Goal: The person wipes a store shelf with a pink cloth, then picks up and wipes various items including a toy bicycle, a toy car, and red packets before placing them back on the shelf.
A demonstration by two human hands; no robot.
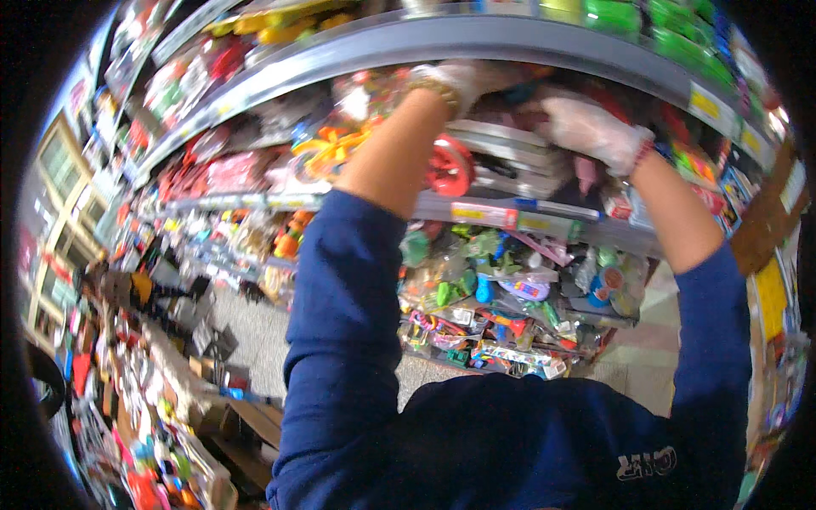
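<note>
Both my hands reach deep between two shelf levels, each in a thin whitish glove. My left hand [468, 83] is just under the upper shelf edge, its fingers blurred among dark items. My right hand [583, 124] points inward opposite it, fingertips near a dark, blurred thing I cannot identify. Below and between them lies a stack of flat white boxes [516, 156]. A red toy wheel [451, 164] stands by the front of the shelf, beside my left forearm. Further left is an orange and yellow toy vehicle [335, 150], partly behind that forearm.
The upper shelf's grey metal edge [459, 32] hangs over my hands. A lower shelf edge [433, 210] carries price tags. Bagged plastic toys [503, 274] fill the levels beneath. At left are an aisle floor [248, 338], cardboard boxes [248, 427] and another goods-laden display [146, 440].
</note>
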